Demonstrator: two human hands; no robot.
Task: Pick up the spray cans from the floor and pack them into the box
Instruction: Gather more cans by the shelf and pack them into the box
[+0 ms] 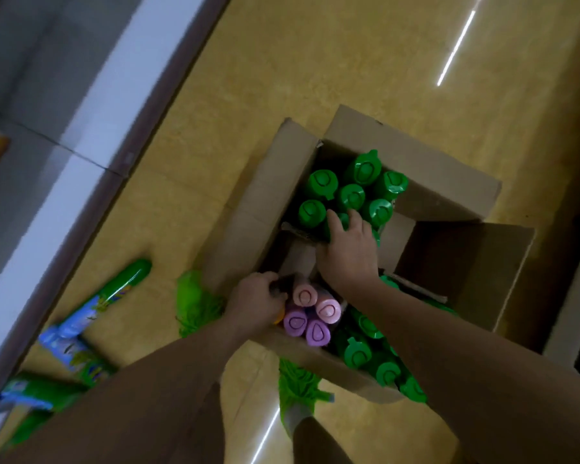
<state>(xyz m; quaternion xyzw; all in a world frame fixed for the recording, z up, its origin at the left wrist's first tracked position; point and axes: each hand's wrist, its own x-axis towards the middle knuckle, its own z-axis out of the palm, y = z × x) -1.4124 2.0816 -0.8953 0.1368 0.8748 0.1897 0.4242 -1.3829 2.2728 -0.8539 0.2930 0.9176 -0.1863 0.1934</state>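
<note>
Hands in box (456, 182): left (257, 304) beside pink cans (310, 311) (upright), right (349, 249) on green cans (349, 192).

Green-capped cans (350, 195), brown box (258, 202)

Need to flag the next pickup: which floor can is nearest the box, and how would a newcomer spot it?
Left of the cardboard box, spray cans lie along the wall. Nearest is the green spray can, its rounded green cap pointing towards the box, apart from the others.
</note>
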